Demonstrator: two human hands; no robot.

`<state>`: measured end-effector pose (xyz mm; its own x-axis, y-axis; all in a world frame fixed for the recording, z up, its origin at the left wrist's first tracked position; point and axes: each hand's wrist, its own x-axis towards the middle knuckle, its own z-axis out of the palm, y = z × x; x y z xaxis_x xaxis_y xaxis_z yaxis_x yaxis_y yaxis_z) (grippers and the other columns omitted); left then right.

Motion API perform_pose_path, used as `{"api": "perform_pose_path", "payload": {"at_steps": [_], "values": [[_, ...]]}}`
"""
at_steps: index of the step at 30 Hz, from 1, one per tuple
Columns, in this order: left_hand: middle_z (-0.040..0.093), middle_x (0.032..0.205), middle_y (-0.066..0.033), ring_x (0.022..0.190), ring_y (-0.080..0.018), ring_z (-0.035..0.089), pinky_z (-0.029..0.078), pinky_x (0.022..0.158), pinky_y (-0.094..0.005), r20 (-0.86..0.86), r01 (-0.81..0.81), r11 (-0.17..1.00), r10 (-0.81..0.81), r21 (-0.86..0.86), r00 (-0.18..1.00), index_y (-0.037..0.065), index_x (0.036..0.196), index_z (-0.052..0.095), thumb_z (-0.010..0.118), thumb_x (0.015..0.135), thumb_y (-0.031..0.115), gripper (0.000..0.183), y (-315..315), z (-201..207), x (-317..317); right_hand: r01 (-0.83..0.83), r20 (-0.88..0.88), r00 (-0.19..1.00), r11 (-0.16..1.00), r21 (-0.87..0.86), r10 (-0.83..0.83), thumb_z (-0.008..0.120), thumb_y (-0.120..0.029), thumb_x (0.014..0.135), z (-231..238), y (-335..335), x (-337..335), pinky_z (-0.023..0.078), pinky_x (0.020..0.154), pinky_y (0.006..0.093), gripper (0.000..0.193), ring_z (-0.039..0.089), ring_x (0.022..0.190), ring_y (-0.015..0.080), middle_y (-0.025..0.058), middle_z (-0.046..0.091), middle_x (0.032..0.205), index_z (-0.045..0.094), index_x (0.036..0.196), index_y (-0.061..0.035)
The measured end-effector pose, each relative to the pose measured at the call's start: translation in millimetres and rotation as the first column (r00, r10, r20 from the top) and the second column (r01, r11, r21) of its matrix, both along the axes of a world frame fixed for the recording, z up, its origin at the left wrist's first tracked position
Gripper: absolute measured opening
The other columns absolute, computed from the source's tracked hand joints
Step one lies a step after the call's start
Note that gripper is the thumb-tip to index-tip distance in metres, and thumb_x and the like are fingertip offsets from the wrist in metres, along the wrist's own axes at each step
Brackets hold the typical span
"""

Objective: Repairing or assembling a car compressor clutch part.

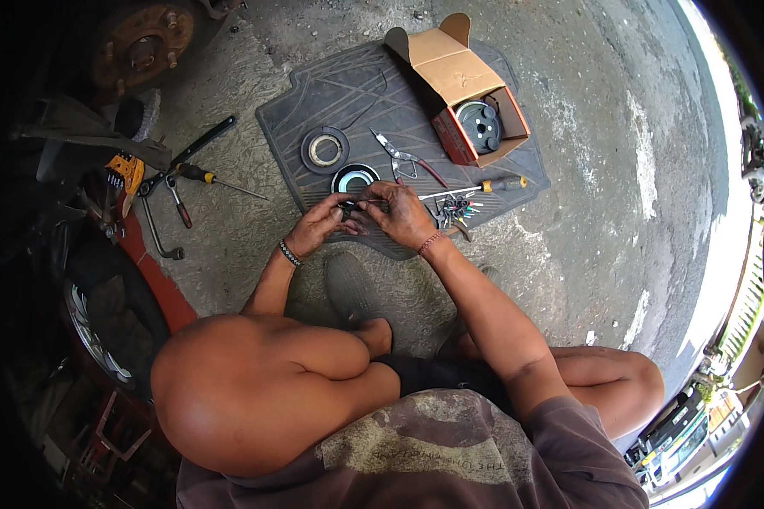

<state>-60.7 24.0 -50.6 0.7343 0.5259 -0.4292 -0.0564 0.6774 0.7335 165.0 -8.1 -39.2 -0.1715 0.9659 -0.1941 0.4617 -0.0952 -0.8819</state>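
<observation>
My left hand (316, 226) and my right hand (403, 217) meet over the near edge of a black rubber mat (373, 102). Fingers of both are pinched around something small and dark, mostly hidden by the fingertips. Just beyond them lies a black ring with a shiny inside (339, 181), and farther off a dark roll of tape (309, 153). Red-handled pliers (432, 172) rest on the mat. To the right of my right hand are a yellow-and-black screwdriver (505, 183) and a bunch of small coloured-tipped pieces (457, 209).
An open cardboard box (457, 66) holds a round black part (484, 127). On the concrete at left lie another screwdriver (197, 173), a ratchet (180, 206) and a bent wrench (155, 233). A rusty wheel hub (142, 53) stands at far left, with a tyre (127, 293) nearer.
</observation>
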Motion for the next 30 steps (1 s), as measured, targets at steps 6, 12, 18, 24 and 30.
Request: {"api": "perform_pose_path", "payload": {"at_steps": [6, 12, 18, 24, 30], "values": [[0.062, 0.116, -0.0163, 0.1, -0.0284, 0.068, 0.051, 0.093, -0.0423, -0.022, -0.006, 1.0, 0.006, 0.02, 1.0, 0.001, 0.137, 0.038, 0.039, 0.107, 0.024, 0.039, -2, -8, -4, -0.007, -0.073, 0.997, 0.997, 0.079, 0.013, 0.067, -0.013, 0.087, 8, 4, 2, 0.053, 0.077, 0.0389, 0.016, 0.068, 0.086, 0.034, 0.0174, 0.068, 0.092, 0.066, 0.096, 0.0003], [0.062, 0.115, -0.0164, 0.094, -0.0252, 0.069, 0.054, 0.085, -0.0377, -0.025, -0.015, 1.0, 0.015, 0.008, 1.0, 0.0, 0.136, 0.04, 0.037, 0.108, 0.026, 0.038, -4, -4, -3, -0.04, -0.056, 0.998, 0.999, 0.005, 0.04, 0.068, -0.015, 0.087, 14, 4, 7, 0.052, 0.083, 0.0393, 0.019, 0.068, 0.092, 0.0339, 0.0168, 0.07, 0.099, 0.066, 0.099, -0.0001], [0.069, 0.099, -0.011, 0.081, -0.0155, 0.068, 0.053, 0.069, -0.027, -0.207, 0.063, 0.978, -0.021, 0.2, 0.978, 0.0, 0.127, 0.052, 0.042, 0.107, 0.026, 0.034, -3, 3, 1, -0.001, -0.003, 1.0, 0.998, 0.068, 0.001, 0.07, -0.022, 0.088, 12, -1, 7, 0.042, 0.103, 0.0447, 0.022, 0.065, 0.104, 0.0312, 0.0117, 0.07, 0.104, 0.068, 0.104, -0.0062], [0.071, 0.094, -0.0058, 0.076, -0.0106, 0.065, 0.051, 0.065, -0.0257, -0.456, 0.158, 0.934, 0.005, 0.319, 0.89, 0.002, 0.116, 0.061, 0.054, 0.102, 0.025, 0.028, -4, 6, 13, 0.147, 0.261, 0.934, 0.93, 0.338, -0.243, 0.07, -0.017, 0.085, 0, -15, 19, 0.046, 0.096, 0.0419, 0.029, 0.061, 0.104, 0.0376, 0.0207, 0.065, 0.107, 0.063, 0.11, -0.0015], [0.071, 0.096, -0.0061, 0.075, -0.0104, 0.065, 0.052, 0.066, -0.0272, -0.453, 0.084, 0.945, 0.073, 0.317, 0.888, 0.002, 0.121, 0.059, 0.052, 0.103, 0.024, 0.03, -1, 34, -11, 0.088, 0.601, 0.785, 0.987, 0.134, -0.152, 0.076, -0.029, 0.079, -6, 18, 28, 0.044, 0.093, 0.0449, 0.055, 0.05, 0.115, 0.0374, 0.0211, 0.051, 0.12, 0.051, 0.117, 0.0011]]}}
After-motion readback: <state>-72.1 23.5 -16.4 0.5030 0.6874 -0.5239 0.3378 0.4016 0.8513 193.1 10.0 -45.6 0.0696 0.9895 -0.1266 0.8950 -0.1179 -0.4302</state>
